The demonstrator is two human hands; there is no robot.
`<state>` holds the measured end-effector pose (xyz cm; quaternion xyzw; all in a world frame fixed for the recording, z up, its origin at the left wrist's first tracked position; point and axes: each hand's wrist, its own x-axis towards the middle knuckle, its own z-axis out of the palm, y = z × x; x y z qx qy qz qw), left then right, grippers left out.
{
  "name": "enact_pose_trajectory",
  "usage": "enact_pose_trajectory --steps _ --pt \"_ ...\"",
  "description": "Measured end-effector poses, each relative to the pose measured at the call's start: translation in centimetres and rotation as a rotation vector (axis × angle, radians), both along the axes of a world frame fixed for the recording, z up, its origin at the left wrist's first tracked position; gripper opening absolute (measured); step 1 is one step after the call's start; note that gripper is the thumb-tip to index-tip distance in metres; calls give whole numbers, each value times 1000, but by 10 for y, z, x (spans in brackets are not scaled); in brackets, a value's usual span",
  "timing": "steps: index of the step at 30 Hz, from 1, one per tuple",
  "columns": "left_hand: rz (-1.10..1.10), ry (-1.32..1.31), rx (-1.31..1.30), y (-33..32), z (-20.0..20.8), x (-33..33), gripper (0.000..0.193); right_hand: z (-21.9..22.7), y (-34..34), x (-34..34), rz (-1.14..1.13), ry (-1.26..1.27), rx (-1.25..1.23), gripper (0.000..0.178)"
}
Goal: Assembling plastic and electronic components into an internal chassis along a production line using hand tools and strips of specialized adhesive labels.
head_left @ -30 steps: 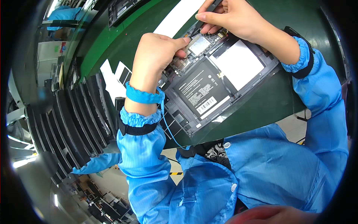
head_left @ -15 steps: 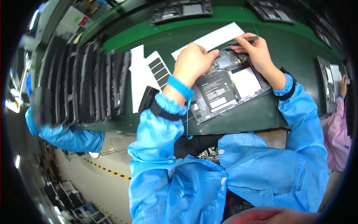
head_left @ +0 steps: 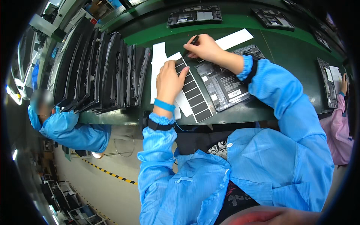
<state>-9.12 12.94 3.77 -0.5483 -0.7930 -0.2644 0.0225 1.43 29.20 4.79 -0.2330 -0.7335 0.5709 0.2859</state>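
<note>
My left hand [head_left: 168,81] lies with fingers stretched over a white backing strip of black rectangular stickers [head_left: 196,100], its thumb resting on one of them. At the far end of that strip, my right hand [head_left: 207,47] grips a slim black pen-shaped tool [head_left: 194,40], its lower end close to the top stickers. Whether it is a pen or tweezers I cannot tell. Right of the strip lies an opened laptop base [head_left: 219,92], partly hidden under my right forearm, with its black battery [head_left: 233,85] showing.
A row of dark laptop parts [head_left: 101,71] stands upright at the left. White paper strips [head_left: 159,52] lie beside the sticker strip, and another white strip [head_left: 236,39] lies behind. More opened laptop bases [head_left: 195,15] sit at the back. Co-workers are at both sides; a pink sleeve [head_left: 337,127] shows right.
Both hands have left the laptop base and moved left to the sticker strip. My left hand now lies over the strip. The strip and laptop base appear shifted in view.
</note>
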Motion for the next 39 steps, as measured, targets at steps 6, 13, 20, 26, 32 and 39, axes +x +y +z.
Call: enact_pose_trajectory --steps 6,13,20,26,32,39 --pt "-20 110 1 0 -25 -6 64 -16 3 -16 -92 5 54 23" --pt "-10 120 -61 1 -22 -6 61 -15 -2 -12 -96 -73 196 25" --pt "-9 122 -74 3 -21 -6 61 -15 -3 -10 -85 -54 161 24" --pt "6 111 -113 2 -18 -4 65 -11 -2 -10 -55 -112 224 21" --pt "10 168 -149 3 -19 1 65 -15 -6 -4 -23 4 244 20" --pt "12 188 -187 0 -20 -4 65 0 -7 4 84 318 -158 20"
